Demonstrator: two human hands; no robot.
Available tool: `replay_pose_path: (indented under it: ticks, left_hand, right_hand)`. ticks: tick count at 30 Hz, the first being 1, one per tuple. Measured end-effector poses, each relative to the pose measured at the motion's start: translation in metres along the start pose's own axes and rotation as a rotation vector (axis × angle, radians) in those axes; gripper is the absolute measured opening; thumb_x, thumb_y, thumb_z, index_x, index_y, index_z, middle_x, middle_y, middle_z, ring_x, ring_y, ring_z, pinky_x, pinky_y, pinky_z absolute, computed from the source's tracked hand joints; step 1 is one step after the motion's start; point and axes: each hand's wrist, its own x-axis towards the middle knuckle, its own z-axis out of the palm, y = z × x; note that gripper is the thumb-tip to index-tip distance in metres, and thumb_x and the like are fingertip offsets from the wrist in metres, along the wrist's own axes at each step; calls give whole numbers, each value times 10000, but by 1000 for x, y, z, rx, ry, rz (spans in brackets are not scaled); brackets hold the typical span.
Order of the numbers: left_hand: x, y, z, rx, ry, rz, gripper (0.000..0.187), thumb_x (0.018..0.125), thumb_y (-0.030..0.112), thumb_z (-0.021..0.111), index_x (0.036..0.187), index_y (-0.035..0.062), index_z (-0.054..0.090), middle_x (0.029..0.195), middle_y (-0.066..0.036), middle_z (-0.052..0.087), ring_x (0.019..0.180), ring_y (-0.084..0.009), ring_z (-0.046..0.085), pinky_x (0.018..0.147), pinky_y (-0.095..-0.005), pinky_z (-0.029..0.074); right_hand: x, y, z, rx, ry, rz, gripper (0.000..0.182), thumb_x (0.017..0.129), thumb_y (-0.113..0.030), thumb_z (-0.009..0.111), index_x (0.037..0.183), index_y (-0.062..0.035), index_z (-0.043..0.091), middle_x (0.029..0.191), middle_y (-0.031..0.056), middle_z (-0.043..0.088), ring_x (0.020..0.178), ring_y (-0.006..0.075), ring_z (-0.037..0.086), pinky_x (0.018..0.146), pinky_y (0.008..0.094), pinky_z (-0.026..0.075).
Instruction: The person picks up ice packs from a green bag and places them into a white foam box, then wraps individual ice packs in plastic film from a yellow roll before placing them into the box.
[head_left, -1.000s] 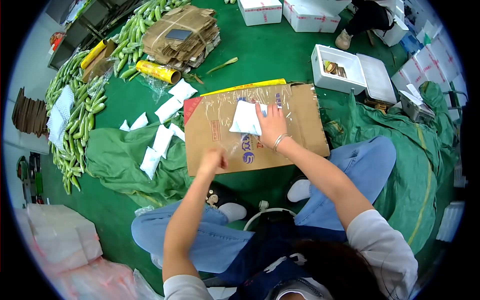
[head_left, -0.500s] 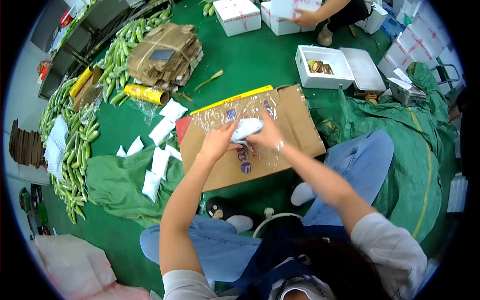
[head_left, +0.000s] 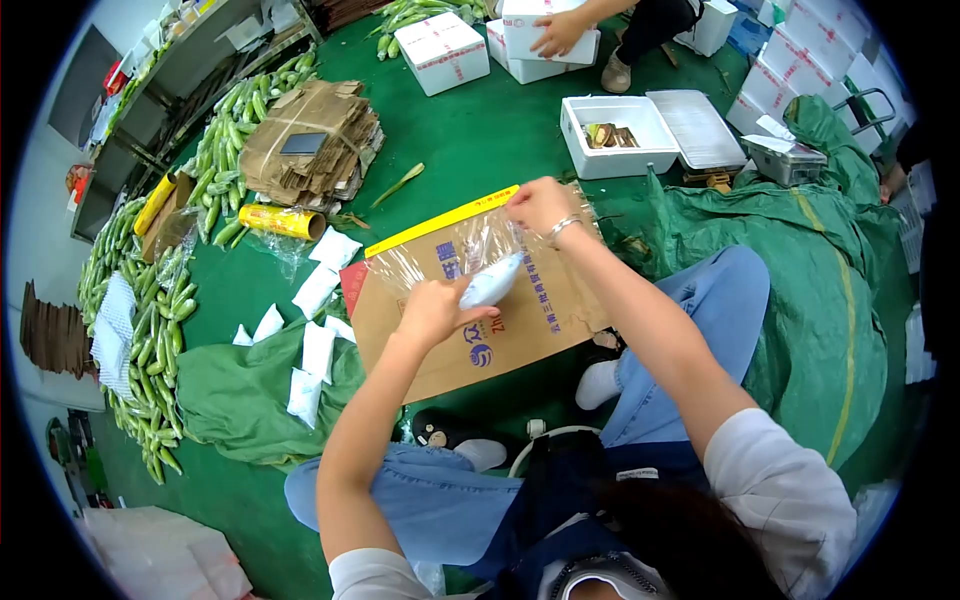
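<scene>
My left hand [head_left: 436, 312] is closed round a small white ice pack [head_left: 490, 284], its thumb lying apart underneath. Clear plastic film [head_left: 420, 262] stretches from a yellow strip [head_left: 440, 222] with red lettering toward the pack and partly covers it. Up at the strip's right end, my right hand [head_left: 543, 208] pinches the film with its fingertips. Both hands are above a printed brown cardboard box [head_left: 430, 365], which has the yellow strip along its far edge.
White packs [head_left: 317, 350] lie to the left, some on green sacking [head_left: 225, 395]. Beyond are yellow rolls [head_left: 282, 221], stacked cardboard [head_left: 310, 145] and bagged green vegetables [head_left: 150, 330]. An open foam box [head_left: 620, 150] stands ahead; another person's hand [head_left: 560, 33] touches a foam box.
My right hand has left the pack and moved up to the yellow strip, drawing film. The left hand keeps the pack, slightly lower. The other person's white box has come down.
</scene>
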Motion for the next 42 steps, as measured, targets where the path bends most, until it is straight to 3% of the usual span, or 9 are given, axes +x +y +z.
replay_pose_path:
  ticks: [9, 17, 19, 21, 26, 31, 35, 37, 42]
  left_hand:
    - [-17, -42, 61, -871, -380, -484, 417, 878, 334, 578, 860, -66, 694, 727, -128, 671, 664, -157, 589, 614, -344, 473]
    - [-18, -1, 47, -197, -599, -246, 317, 928, 268, 479, 1033, 21, 648, 972, -216, 659, 957, -428, 599, 826, -493, 467]
    - [-12, 20, 26, 178, 209, -2, 353, 911, 344, 529, 1089, 49, 609, 930, -199, 649, 925, -379, 625, 796, -488, 480]
    - [-17, 27, 27, 101, 81, -81, 378, 879, 377, 572, 1068, 53, 604, 883, -184, 643, 876, -350, 635, 752, -465, 492]
    - [-5, 13, 50, 189, 172, -88, 493, 822, 512, 613, 917, 28, 617, 791, -169, 656, 702, -311, 659, 547, -409, 490]
    - [19, -11, 48, 34, -137, -246, 512, 857, 544, 542, 783, 57, 681, 741, -235, 647, 738, -329, 661, 600, -439, 501]
    - [6, -5, 64, -403, -252, -360, 620, 907, 574, 429, 1013, 15, 677, 837, -243, 675, 765, -364, 663, 726, -447, 515]
    - [-11, 31, 72, -1324, -344, -1102, 634, 903, 601, 416, 1081, 29, 623, 887, -202, 673, 758, -320, 665, 687, -444, 521]
    - [-115, 76, 168, -2598, -1491, -833, 627, 896, 605, 444, 1061, 14, 575, 1000, -148, 615, 887, -264, 622, 733, -427, 528]
  right_hand:
    - [-166, 3, -3, -839, -489, -841, 800, 673, -186, 726, 1314, 111, 349, 1344, 251, 405, 1311, 361, 362, 1114, 415, 273]
    - [-125, 36, 22, -691, -913, -455, 793, 569, -337, 782, 1199, 55, 502, 1191, 226, 559, 1104, 340, 544, 933, 369, 466]
    - [-71, 30, 38, -785, -1381, -132, 679, 584, -348, 792, 1116, 17, 580, 1151, 198, 604, 1066, 276, 579, 860, 342, 491]
    - [-33, 23, 28, -507, -1403, -219, 568, 677, -377, 762, 1076, -1, 617, 1138, 157, 629, 1023, 203, 596, 847, 303, 481]
    - [6, 50, 77, 419, -1312, 303, 573, 983, -488, 390, 1196, 8, 585, 1169, 66, 615, 1039, 127, 563, 916, 265, 438]
    - [20, 48, 79, 79, -1390, 288, 773, 955, -636, 273, 1302, 18, 499, 1328, 90, 510, 1183, 125, 479, 1026, 256, 358]
    - [18, 69, 89, -29, -1417, 149, 799, 941, -658, 282, 1369, -6, 456, 1375, 98, 479, 1250, 167, 430, 1067, 278, 309]
    - [-4, 59, 76, -5, -1409, 225, 766, 950, -644, 270, 1382, -39, 455, 1419, 97, 453, 1301, 188, 399, 1081, 283, 292]
    - [-44, 92, 88, 115, -1095, 97, 641, 942, -568, 420, 1409, -129, 436, 1357, 69, 508, 1133, 186, 509, 885, 293, 433]
